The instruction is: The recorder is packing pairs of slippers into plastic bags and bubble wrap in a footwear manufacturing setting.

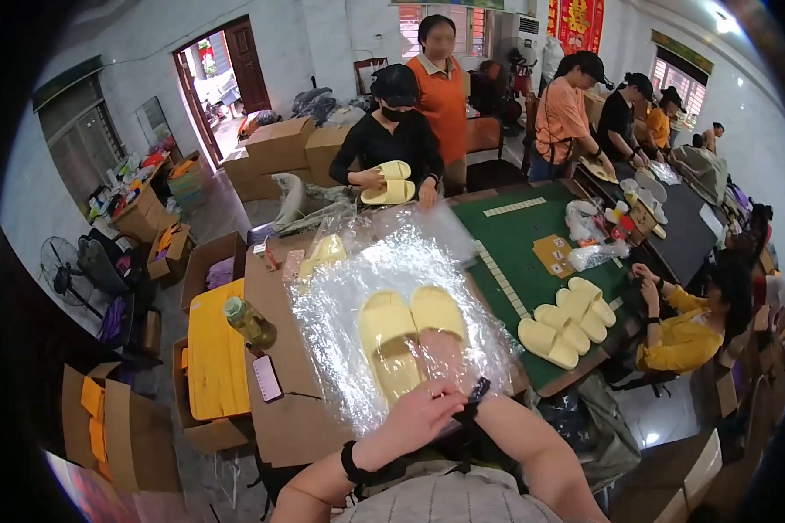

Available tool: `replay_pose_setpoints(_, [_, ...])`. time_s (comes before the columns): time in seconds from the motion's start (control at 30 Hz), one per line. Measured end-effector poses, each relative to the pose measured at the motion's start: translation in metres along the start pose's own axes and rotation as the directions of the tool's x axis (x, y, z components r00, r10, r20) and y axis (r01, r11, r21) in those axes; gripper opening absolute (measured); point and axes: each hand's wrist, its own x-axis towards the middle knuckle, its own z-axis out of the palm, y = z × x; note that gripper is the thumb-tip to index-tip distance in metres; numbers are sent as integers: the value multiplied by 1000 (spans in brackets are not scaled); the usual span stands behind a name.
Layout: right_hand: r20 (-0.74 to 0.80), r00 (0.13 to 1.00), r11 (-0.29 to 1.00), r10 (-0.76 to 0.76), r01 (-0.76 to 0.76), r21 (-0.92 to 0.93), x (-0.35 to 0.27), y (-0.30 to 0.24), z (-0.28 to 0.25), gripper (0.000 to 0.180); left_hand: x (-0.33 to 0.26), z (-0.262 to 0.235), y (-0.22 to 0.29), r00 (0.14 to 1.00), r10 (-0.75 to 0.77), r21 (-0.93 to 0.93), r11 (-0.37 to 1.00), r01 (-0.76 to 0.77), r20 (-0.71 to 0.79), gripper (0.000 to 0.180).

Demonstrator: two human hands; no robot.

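Can't make out the fingertips of the right hand (442, 353), smeared under glare from the clear bag (327, 301) and lost at the yellow slipper (438, 307) on the right. Can't confirm any grip from the left hand (420, 413), with some fingers tucked out of view. Can't follow either forearm (528, 436) past the lower edge, or read the phone (268, 378) screen, too tiny

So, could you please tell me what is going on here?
The person's right hand is under clear plastic, at the right one of two pale yellow slippers; the left hand is beside the right wrist. Opposite, a co-worker in black holds another yellow pair. More yellow slippers sit on the green surface to the right.
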Motion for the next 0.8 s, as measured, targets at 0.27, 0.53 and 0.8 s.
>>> replay_pose_setpoints(0.27, [-322, 934, 966, -157, 213, 147, 62, 3, 38, 33, -22, -5, -3, 998, -20, 74, 997, 15, 60, 24])
replay_pose_setpoints(0.53, [172, 923, 875, -345, 250, 414, -129, 27, -41, 29, -73, -28, -68, 833, -375, 336, 787, 518, -407, 68])
replay_pose_setpoints(0.8, [-288, 949, 898, 125, 15, 439, -103, 50, -86, 30, -93, -23, -92, 513, -772, -42, 567, 823, -375, 103])
